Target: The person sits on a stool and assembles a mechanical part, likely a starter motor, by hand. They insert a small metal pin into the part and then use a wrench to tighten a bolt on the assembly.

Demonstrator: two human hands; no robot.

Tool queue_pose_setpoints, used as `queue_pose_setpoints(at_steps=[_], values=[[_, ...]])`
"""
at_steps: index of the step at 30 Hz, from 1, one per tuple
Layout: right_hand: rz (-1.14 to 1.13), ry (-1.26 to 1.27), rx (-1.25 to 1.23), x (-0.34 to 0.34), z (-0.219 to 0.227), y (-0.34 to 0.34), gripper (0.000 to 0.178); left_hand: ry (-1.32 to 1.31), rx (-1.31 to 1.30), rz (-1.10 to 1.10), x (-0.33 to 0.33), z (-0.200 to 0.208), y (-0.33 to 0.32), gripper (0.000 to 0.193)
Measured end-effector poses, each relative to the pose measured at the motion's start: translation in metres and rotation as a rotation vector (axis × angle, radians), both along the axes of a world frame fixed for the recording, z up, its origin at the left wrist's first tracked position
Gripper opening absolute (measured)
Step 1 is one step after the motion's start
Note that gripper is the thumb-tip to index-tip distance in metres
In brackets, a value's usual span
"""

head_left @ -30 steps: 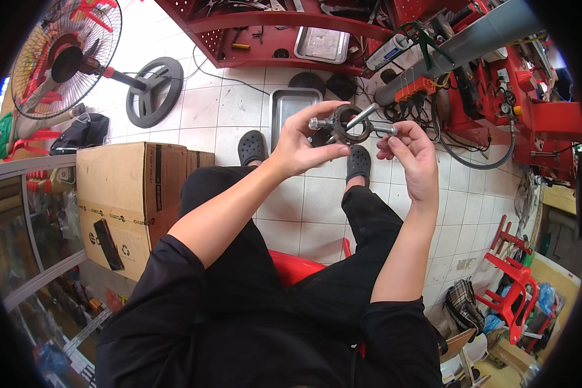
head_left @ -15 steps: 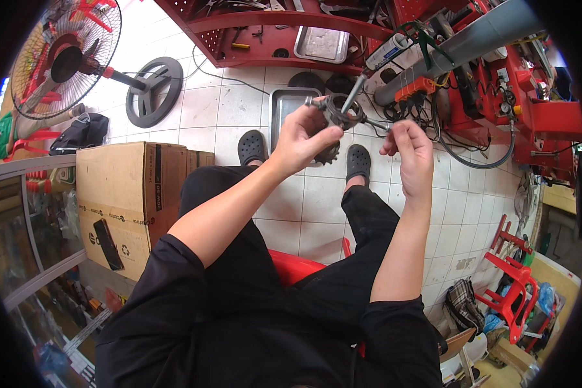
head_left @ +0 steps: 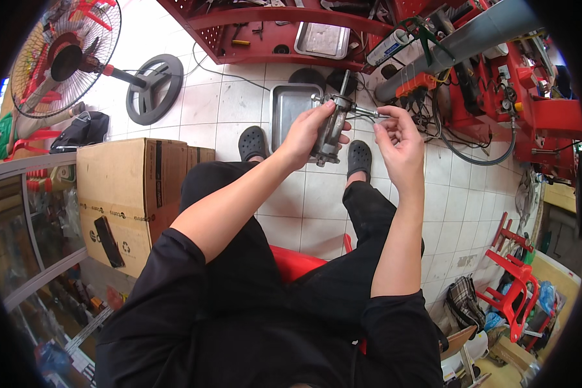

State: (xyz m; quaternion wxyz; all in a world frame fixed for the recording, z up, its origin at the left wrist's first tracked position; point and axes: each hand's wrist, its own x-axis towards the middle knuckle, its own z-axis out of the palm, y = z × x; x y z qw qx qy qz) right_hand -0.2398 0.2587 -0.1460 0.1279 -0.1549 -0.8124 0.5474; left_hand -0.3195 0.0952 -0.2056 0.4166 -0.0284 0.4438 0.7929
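Note:
My left hand (head_left: 307, 134) is wrapped round a dark metal cylindrical part (head_left: 332, 137) with flanged, bolted ends, held tilted between my knees. From its far end a bright metal rod (head_left: 346, 81) sticks up and away from me. A slim metal shaft (head_left: 366, 113) juts from the part's right side near the top. At its outer end are the fingertips of my right hand (head_left: 399, 141), thumb and fingers curled close about it. Whether this shaft is a tool or belongs to the part, I cannot tell.
A metal tray (head_left: 286, 116) lies on the tiled floor beyond my hands, before a red tool cart (head_left: 291, 22). At left are a fan (head_left: 68, 63) and a cardboard box (head_left: 113, 181) with a phone (head_left: 108, 242). A grey pipe (head_left: 459, 48) slants across the upper right.
The metal part has turned, so its long side now shows and its rod points more directly away. My right hand has shifted slightly left and its fingers have curled more around the shaft's end.

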Motion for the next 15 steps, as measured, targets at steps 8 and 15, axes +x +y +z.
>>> queue_pose_setpoints(at_steps=[8, 15], values=[[0.013, -0.089, 0.07, 0.0, -0.003, 0.002, 0.017, -0.015, -0.054, -0.036, 0.0, -0.007, 0.0, 0.044], [0.002, -0.125, 0.097, -0.002, -0.008, 0.005, 0.018, -0.04, -0.061, -0.038, 0.001, -0.012, 0.0, 0.045]])
